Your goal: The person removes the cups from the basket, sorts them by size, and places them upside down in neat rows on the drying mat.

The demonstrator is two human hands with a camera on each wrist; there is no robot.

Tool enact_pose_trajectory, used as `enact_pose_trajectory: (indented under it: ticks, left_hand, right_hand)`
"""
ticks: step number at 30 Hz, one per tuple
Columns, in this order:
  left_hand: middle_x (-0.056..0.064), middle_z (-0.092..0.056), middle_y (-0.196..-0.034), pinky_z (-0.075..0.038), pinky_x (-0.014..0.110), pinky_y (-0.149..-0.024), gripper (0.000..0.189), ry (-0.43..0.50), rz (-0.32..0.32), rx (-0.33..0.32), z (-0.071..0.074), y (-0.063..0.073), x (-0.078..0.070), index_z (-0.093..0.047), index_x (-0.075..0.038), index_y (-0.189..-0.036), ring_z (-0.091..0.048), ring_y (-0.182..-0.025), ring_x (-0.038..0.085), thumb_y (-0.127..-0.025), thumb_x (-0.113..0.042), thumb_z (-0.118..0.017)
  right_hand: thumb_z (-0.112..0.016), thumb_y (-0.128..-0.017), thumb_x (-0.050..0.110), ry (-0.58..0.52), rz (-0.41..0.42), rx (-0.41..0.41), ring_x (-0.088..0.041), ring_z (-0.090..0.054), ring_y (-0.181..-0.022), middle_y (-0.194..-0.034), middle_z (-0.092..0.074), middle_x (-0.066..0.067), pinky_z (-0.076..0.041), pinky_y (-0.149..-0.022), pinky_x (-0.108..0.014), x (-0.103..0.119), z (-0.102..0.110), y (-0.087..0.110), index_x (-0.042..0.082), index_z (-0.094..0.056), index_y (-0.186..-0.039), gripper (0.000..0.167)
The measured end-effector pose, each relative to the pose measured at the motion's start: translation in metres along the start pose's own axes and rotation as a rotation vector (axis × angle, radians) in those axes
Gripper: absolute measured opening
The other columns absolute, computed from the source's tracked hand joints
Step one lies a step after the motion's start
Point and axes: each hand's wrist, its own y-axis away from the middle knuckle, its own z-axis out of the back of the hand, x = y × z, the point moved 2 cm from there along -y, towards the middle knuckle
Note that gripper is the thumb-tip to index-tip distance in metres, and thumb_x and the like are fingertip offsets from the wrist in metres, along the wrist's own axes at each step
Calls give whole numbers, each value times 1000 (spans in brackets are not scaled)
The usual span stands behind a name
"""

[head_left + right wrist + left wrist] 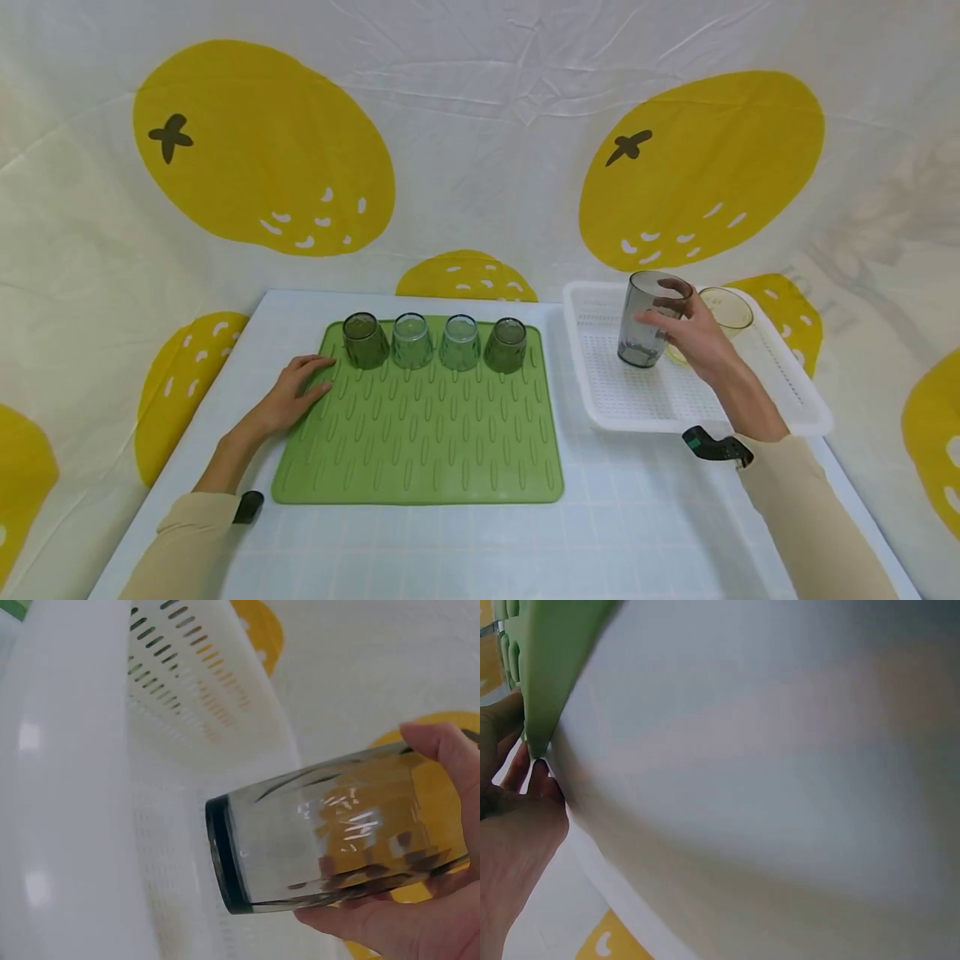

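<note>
My right hand (693, 333) grips a tall grey drinking glass (647, 329) near its rim, thumb on one side and fingers on the other. The glass leans slightly, mouth up, over the white basket (617, 407); its thick dark base shows in the right wrist view. Behind that hand, a pale yellow glass (731, 310) stands in the basket, partly covered. My left hand (288, 393) rests at the left edge of the green drying mat (420, 442), fingertips on its border. In the left wrist view those fingers lie against the mat's edge.
Several short glasses stand upside down in a row along the mat's back: a dark one (365, 343) at the left, two pale greenish ones (412, 343) mid-row, another dark one (506, 347) at the right. A lemon-print cloth (487, 167) hangs behind the table.
</note>
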Motion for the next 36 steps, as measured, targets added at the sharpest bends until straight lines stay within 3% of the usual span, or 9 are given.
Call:
enact_pose_trajectory:
  ticks: [7, 12, 24, 36]
  left_hand:
    - [39, -39, -141, -28, 72, -109, 40, -8, 9, -18, 0, -1, -1, -50, 15, -139, -33, -134, 57, -104, -1, -58]
    - [39, -43, -141, -31, 70, -108, 38, -28, 16, -47, 0, -2, -4, -53, 16, -136, -38, -133, 58, -104, -3, -58]
    - [37, -49, -142, -40, 67, -106, 41, -8, 90, -82, 8, 0, -23, -51, 14, -139, -43, -134, 55, -107, -10, -56]
    - [30, -60, -133, -47, 63, -99, 33, 6, 8, -225, 3, -9, -59, -60, 9, -134, -56, -122, 47, -105, -5, -59]
  right_hand:
    - [-72, -98, 11, -212, 72, 1, -9, -60, -98, -124, -45, 1, -50, -78, -23, 3, -10, 10, 26, -40, -145, 59]
    - [-72, -97, 5, -271, 127, 10, -8, -64, -102, -127, -48, -1, -52, -81, -21, 6, -17, 15, 21, -40, -147, 61]
    - [-75, -95, 8, -194, 191, -40, -12, -58, -109, -129, -48, 1, -51, -88, -15, 17, -30, 27, 21, -42, -150, 65]
    - [-75, -92, -3, -227, 293, -21, -15, -52, -120, -137, -45, -4, -52, -88, -16, 33, -45, 36, 19, -42, -153, 72]
